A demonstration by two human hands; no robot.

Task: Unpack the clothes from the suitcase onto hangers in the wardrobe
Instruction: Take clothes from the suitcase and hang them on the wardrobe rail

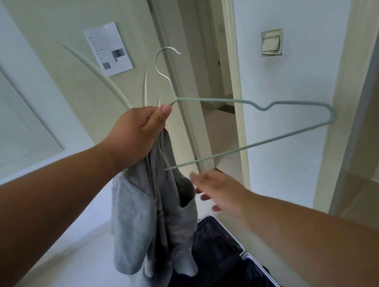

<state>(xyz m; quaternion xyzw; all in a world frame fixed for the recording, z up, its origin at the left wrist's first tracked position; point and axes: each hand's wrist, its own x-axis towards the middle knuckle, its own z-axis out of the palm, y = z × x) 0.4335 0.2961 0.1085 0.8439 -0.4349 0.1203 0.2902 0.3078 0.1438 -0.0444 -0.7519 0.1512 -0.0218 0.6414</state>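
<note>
My left hand (138,129) is raised in the middle of the view and grips both a pale green wire hanger (261,108) near its neck and a grey garment (145,221). The garment hangs bunched from that fist, with one end of the hanger's bottom bar going into the cloth. The hanger's metal hook points upward. My right hand (220,190) is lower and to the right, blurred, fingers spread, holding nothing, close to the garment's edge. Below, the open suitcase (219,242) shows its dark lining.
A cream door (96,48) with a white paper sheet (108,49) taped on it stands ahead, beside an open doorway (210,60). A wall switch (271,43) is on the white wall to the right. Pale floor surrounds the suitcase.
</note>
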